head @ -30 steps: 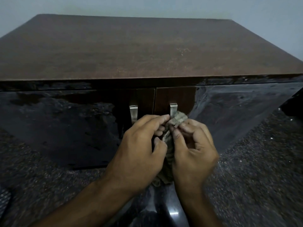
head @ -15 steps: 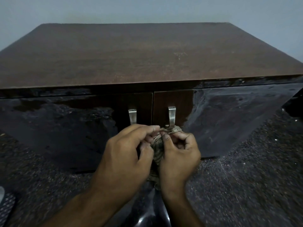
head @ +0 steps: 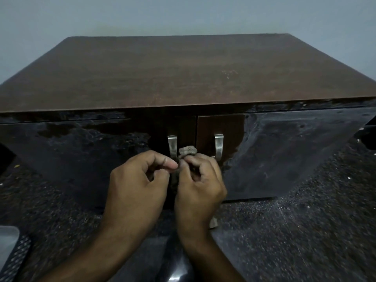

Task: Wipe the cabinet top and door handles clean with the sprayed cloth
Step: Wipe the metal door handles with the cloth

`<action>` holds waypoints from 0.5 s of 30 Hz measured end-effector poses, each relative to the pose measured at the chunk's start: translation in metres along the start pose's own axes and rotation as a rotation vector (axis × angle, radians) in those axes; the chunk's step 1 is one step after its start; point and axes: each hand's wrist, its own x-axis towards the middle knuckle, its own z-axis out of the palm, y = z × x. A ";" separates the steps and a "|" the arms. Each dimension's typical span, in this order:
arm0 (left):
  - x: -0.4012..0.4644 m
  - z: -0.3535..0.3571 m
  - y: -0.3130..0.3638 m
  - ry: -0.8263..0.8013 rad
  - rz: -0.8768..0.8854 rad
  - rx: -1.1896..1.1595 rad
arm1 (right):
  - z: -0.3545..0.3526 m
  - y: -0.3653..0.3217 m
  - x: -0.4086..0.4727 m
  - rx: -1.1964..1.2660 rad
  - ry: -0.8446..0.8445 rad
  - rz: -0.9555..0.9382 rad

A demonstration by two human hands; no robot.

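We have the cloth [head: 187, 152] bunched between both hands in front of the cabinet [head: 183, 78] doors. Our left hand [head: 138, 186] pinches its edge with thumb and forefinger; our right hand [head: 200, 186] curls tightly round the rest. A second ago the wad sat against the right handle [head: 218, 146]; now it has shifted left and lies just beside the left handle [head: 172, 146]. We judge the right handle done and the left one next.
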 end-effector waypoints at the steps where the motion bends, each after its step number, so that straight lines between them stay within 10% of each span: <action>1: 0.000 -0.002 0.001 0.000 -0.006 0.002 | -0.002 0.005 0.001 -0.041 -0.003 -0.058; 7: 0.006 -0.008 0.000 -0.206 -0.131 0.200 | -0.025 -0.006 0.004 0.048 0.006 0.110; 15: -0.003 0.000 -0.031 -0.857 -0.278 0.340 | -0.069 -0.077 0.043 0.811 -0.332 0.736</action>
